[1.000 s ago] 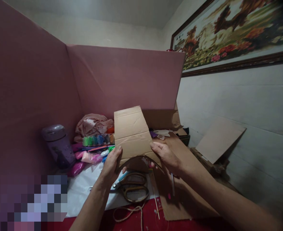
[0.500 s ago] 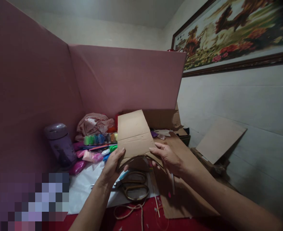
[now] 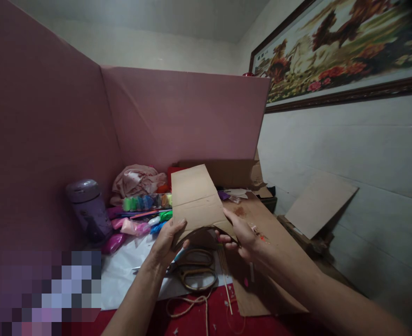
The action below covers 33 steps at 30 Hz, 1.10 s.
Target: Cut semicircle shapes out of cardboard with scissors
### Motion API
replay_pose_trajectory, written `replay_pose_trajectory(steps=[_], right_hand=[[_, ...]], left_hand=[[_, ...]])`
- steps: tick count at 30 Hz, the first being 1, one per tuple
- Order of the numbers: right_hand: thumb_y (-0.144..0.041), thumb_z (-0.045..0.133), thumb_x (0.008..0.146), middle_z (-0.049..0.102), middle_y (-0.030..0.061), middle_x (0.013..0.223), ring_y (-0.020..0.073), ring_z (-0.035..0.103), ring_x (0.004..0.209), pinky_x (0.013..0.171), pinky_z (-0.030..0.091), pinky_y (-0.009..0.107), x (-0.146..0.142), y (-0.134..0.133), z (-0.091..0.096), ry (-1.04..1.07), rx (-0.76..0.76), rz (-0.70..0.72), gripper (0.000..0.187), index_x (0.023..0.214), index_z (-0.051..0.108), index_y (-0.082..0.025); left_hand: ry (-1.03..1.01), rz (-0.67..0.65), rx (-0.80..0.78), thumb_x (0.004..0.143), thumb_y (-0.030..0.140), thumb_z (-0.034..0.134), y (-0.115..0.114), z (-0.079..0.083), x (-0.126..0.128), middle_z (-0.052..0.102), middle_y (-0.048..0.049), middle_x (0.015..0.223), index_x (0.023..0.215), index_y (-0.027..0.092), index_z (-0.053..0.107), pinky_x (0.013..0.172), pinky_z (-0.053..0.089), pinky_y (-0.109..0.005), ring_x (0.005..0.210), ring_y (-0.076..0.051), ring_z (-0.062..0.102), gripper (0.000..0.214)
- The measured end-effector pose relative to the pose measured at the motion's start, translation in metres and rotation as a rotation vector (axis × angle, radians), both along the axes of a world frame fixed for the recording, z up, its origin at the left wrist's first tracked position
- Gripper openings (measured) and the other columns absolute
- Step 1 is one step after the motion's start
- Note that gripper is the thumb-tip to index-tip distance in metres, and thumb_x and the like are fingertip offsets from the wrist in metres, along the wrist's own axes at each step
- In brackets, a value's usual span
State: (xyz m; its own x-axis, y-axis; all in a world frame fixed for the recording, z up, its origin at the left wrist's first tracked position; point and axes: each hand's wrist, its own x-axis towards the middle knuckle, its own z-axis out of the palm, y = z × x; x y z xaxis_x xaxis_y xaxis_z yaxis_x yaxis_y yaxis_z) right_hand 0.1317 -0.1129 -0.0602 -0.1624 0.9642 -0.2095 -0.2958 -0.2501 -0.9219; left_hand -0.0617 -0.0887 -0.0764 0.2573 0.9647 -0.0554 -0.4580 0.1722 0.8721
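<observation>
Both hands hold up a brown cardboard piece (image 3: pixel 196 200) with a crease across it and a curved cut along its lower edge. My left hand (image 3: pixel 166 243) grips the lower left corner, thumb on the front. My right hand (image 3: pixel 241 233) pinches the lower right edge. Below the cardboard, large scissors (image 3: pixel 195 271) lie on white paper (image 3: pixel 122 280). Thin wooden sticks (image 3: pixel 224 273) lie beside them.
A pink folded board (image 3: pixel 178 112) walls off the back and left. Against it stand a purple flask (image 3: pixel 89 210), packs of coloured clay (image 3: pixel 146 203) and a pink cloth (image 3: pixel 136 179). Flat cardboard sheets (image 3: pixel 269 224) lie to the right; string (image 3: pixel 188 305) trails over the red tabletop.
The cardboard piece has sunk a little and tilted. My right hand slid from the front face to pinch its lower right edge.
</observation>
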Motion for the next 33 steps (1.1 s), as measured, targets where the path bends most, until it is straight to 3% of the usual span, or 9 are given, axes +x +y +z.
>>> replay_pose_trajectory(steps=[9,14,17,20,25,33], right_hand=[[-0.052,0.045,0.082,0.057,-0.0003,0.053,0.0057,0.04,0.033,0.03,0.024,0.013,0.004,-0.003,-0.002,-0.137,0.063,-0.078,0.037,0.08,0.058,-0.017],[-0.055,0.046,0.081,0.056,-0.0006,0.05,0.0077,0.04,0.034,0.029,0.021,0.016,0.004,-0.002,-0.003,-0.263,0.223,-0.123,0.039,0.08,0.057,-0.018],[-0.056,0.047,0.08,0.052,-0.0025,0.048,0.0074,0.036,0.033,0.028,0.02,0.017,0.002,-0.003,-0.003,-0.277,0.287,-0.151,0.04,0.077,0.056,-0.017],[-0.059,0.051,0.076,0.049,-0.0036,0.048,0.0079,0.036,0.035,0.029,0.023,0.019,-0.001,-0.003,-0.003,-0.273,0.342,-0.168,0.042,0.072,0.055,-0.017],[-0.057,0.048,0.078,0.049,-0.003,0.048,0.0089,0.039,0.036,0.029,0.024,0.019,-0.005,-0.003,-0.006,-0.282,0.339,-0.165,0.041,0.072,0.055,-0.017],[-0.056,0.046,0.08,0.053,-0.0019,0.051,0.0092,0.047,0.038,0.028,0.026,0.016,-0.004,0.0,-0.012,-0.298,0.283,-0.156,0.04,0.076,0.052,-0.017]], left_hand=[[0.016,-0.007,0.002,0.065,0.02,0.071,0.0,-0.002,0.001,0.066,-0.0032,0.081,0.109,0.019,0.054,0.033,0.043,-0.016,0.054,-0.012,0.06,0.048],[0.029,-0.029,-0.012,0.064,0.021,0.072,-0.002,-0.002,0.002,0.066,-0.0033,0.088,0.111,0.022,0.053,0.038,0.045,-0.017,0.06,-0.012,0.062,0.05],[-0.007,-0.034,-0.032,0.068,0.031,0.069,-0.003,-0.003,0.003,0.067,-0.0023,0.09,0.11,0.026,0.054,0.037,0.042,-0.017,0.062,-0.014,0.063,0.046],[0.017,0.017,-0.185,0.073,0.05,0.059,-0.002,-0.003,0.004,0.067,-0.0018,0.089,0.109,0.03,0.055,0.037,0.041,-0.019,0.066,-0.018,0.065,0.041],[0.007,-0.009,-0.239,0.078,0.049,0.052,0.001,-0.002,0.005,0.068,-0.0074,0.08,0.109,0.023,0.056,0.03,0.034,-0.019,0.056,-0.02,0.065,0.041],[0.043,0.098,-0.171,0.076,0.042,0.059,0.0,-0.005,0.007,0.068,-0.004,0.08,0.108,0.023,0.056,0.028,0.033,-0.018,0.05,-0.015,0.061,0.037]])
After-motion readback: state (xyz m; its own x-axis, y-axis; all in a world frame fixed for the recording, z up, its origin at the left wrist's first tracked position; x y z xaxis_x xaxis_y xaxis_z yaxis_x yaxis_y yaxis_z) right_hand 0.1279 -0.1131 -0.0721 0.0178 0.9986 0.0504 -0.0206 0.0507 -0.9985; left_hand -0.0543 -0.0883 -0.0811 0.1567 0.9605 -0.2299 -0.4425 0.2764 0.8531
